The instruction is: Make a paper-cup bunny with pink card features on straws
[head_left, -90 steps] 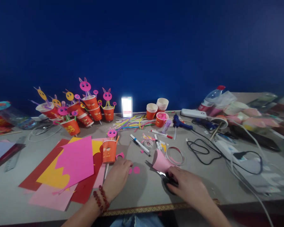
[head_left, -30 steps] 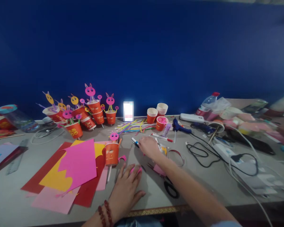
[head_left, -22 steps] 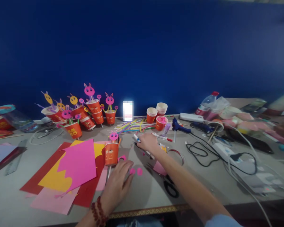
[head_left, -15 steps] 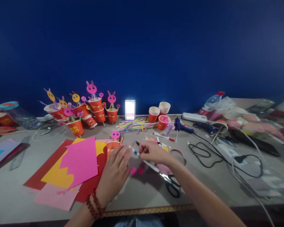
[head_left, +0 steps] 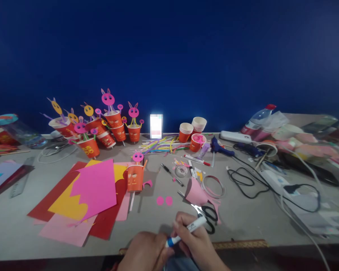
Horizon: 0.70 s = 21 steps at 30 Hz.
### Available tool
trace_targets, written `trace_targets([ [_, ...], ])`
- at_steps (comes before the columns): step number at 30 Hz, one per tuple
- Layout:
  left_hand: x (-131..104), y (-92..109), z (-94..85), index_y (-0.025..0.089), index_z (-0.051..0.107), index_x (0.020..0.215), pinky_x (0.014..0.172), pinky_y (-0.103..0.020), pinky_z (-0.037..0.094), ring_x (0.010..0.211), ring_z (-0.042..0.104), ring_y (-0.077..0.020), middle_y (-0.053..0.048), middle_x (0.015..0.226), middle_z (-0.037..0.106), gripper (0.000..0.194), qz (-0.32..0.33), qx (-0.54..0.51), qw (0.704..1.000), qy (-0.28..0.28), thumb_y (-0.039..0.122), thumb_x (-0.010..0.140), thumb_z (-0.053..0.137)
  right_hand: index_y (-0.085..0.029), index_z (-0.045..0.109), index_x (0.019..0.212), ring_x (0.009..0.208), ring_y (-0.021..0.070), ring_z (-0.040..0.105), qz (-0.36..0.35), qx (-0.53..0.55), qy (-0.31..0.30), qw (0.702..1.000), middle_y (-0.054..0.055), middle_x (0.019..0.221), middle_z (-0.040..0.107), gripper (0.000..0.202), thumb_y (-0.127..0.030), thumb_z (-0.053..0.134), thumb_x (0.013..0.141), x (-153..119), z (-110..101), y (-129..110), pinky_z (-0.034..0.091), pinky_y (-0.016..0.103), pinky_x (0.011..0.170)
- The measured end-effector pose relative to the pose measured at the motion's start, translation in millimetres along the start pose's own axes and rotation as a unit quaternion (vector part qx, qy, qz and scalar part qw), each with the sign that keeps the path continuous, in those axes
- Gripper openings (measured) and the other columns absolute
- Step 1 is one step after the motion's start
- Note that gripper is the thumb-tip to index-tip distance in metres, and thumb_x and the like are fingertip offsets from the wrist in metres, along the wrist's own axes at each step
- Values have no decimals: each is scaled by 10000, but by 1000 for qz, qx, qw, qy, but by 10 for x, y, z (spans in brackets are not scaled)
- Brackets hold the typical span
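Near the table's front edge, my right hand (head_left: 194, 241) grips a white marker (head_left: 196, 224) with a blue end. My left hand (head_left: 147, 251) is closed at the marker's blue end, and its fingertips are partly hidden. Beyond them lie two pink paper discs (head_left: 160, 200), side by side. An orange cup (head_left: 135, 177) with a pink bunny face stands to the left, a curved pink scrap (head_left: 147, 183) beside it. Black-handled scissors (head_left: 209, 213) lie just past my right hand, by a light pink paper piece (head_left: 197, 191).
Coloured paper sheets (head_left: 98, 192) cover the left side. Decorated cups (head_left: 89, 148) stand at the back left, with bundled pipe cleaners (head_left: 164, 146) beside them. A blue glue gun (head_left: 222, 147), cables, a tape roll (head_left: 213, 186) and a power strip (head_left: 274, 182) occupy the right.
Both hands have drawn back toward the front edge, uncovering the cup, the discs and a black pen. The white marker is now in clear view between the hands.
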<state>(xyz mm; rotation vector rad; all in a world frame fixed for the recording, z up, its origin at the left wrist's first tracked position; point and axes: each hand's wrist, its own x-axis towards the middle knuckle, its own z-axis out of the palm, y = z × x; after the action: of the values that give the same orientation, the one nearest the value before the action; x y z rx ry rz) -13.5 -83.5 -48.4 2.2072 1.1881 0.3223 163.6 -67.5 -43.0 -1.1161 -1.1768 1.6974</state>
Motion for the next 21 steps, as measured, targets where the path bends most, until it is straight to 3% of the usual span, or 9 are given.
trace_targets([
  [4,-55,58,-145,226,620,812,484,-223,394,519,583,-153,-22,636,656,591,30,-71,997,-5,575,986,176,-170,543,617,336,19,279,2,11,11,1000,-69,508,428,588,-727,612,794,-45,89,-140,141,184,345],
  [9,-98,119,-395,232,646,914,554,-207,425,608,598,-141,-7,724,686,544,32,-137,989,-46,547,1004,212,-169,575,595,314,20,268,-2,21,19,1000,-70,470,414,578,-710,627,792,-26,176,-202,136,191,338],
  [12,-267,-65,-341,238,620,817,497,-201,410,545,540,-125,14,660,645,503,31,-135,990,-14,570,986,282,-205,560,564,331,54,328,-65,39,136,988,-44,463,458,502,-641,721,754,-83,-92,-418,195,212,335],
  [13,-337,-148,-302,234,607,789,510,-194,421,569,555,-123,12,670,639,492,-6,-121,993,16,536,1001,281,-226,534,549,349,76,355,-108,57,207,971,-44,446,441,480,-607,746,749,-113,-228,-513,250,226,347],
  [15,-440,-292,-234,231,563,706,492,-183,424,517,536,-114,29,577,582,508,-72,-88,992,47,410,1048,233,-257,499,550,364,107,349,-140,63,246,957,-64,394,341,450,-549,702,825,-158,-469,-662,343,264,392],
  [18,-383,-368,-195,218,605,798,586,-238,505,624,613,-158,-13,694,656,424,17,10,990,138,427,1032,319,-244,595,641,349,97,366,-107,46,214,970,-29,459,481,374,-553,679,834,-79,-546,-634,265,232,339],
  [19,-307,-363,-192,211,603,778,616,-271,527,658,626,-177,-29,722,670,423,64,48,983,165,429,1025,339,-232,621,705,346,100,388,-81,36,182,979,-22,469,524,334,-535,705,817,-3,-491,-559,251,221,334],
  [21,-119,-349,-172,185,646,925,799,-341,560,863,667,-208,-63,919,726,338,101,107,972,184,290,1032,343,-220,590,765,392,106,452,-38,1,101,994,-17,536,593,323,-524,656,854,193,-328,-370,315,209,367],
])
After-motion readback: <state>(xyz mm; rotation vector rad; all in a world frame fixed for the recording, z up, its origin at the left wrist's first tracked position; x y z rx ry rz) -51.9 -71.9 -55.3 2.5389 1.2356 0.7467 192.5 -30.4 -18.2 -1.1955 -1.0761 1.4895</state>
